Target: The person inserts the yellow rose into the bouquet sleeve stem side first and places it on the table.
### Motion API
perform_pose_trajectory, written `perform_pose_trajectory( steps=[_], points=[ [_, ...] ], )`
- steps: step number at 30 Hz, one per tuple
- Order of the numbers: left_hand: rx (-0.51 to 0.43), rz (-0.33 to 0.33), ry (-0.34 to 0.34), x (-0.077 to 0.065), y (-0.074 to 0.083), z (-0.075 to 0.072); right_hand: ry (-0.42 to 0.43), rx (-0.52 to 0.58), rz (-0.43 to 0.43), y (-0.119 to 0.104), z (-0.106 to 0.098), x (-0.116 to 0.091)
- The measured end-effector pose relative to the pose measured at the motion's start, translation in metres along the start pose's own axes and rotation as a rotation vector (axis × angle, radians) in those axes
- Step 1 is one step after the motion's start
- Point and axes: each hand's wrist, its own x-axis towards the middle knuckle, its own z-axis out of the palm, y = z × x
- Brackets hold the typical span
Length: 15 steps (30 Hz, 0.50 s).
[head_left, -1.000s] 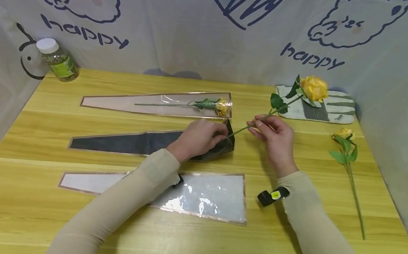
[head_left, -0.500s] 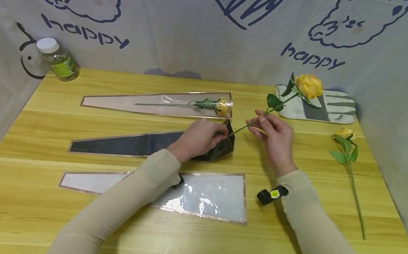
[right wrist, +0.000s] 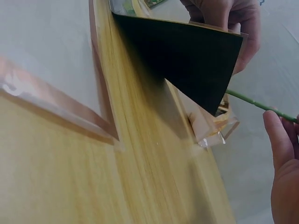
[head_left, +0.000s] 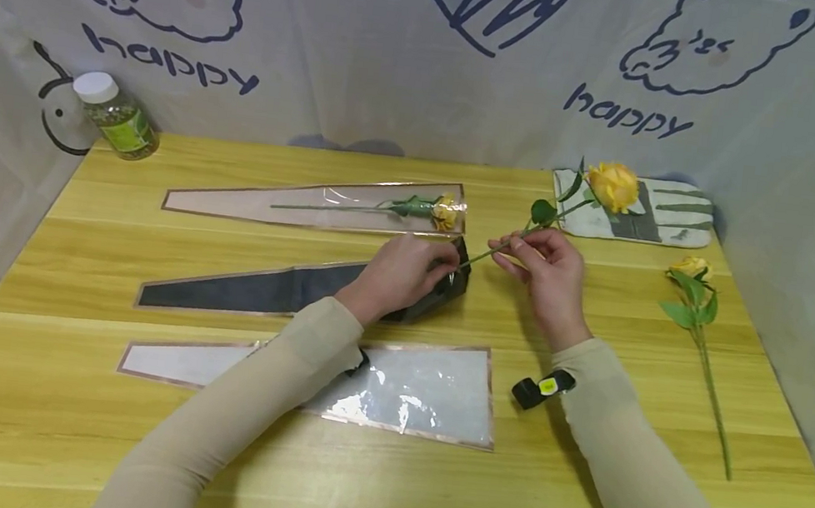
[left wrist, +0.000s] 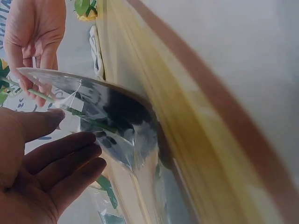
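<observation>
In the head view my right hand [head_left: 548, 274] pinches the green stem of a yellow rose [head_left: 613, 187] between thumb and fingers. The stem slants down to the left, and its lower end is inside the mouth of a black flower sleeve [head_left: 253, 283] with a clear front. My left hand [head_left: 405, 275] pinches that sleeve's raised edge at its wide end. The left wrist view shows the stem behind the clear film [left wrist: 135, 140], near my left thumb. In the right wrist view the sleeve's dark back [right wrist: 187, 60] bends up off the table.
Behind lies a pink sleeve [head_left: 232, 202] with a rose [head_left: 445, 213] in it. A white sleeve [head_left: 430, 391] lies in front, partly under my left forearm. Another yellow rose [head_left: 703, 380] is at right, a folded striped glove [head_left: 676, 213] at back right, and a lidded jar [head_left: 117, 116] at back left.
The held rose has shifted slightly left, and its head has dipped a little over the last half second. The sleeve's mouth has changed shape slightly. Both hands keep their grips.
</observation>
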Motion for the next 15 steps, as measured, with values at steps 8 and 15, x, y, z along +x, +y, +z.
perform_pose_trajectory(
  steps=[8, 15],
  points=[
    [-0.010, 0.008, 0.073, 0.0022, 0.0052, -0.0003, -0.040, 0.017, 0.012, 0.0004, 0.0025, -0.0010],
    [-0.019, 0.013, 0.077, 0.0026, 0.0059, 0.0004, 0.007, 0.052, 0.036, -0.0012, 0.0029, -0.0003]
  ],
)
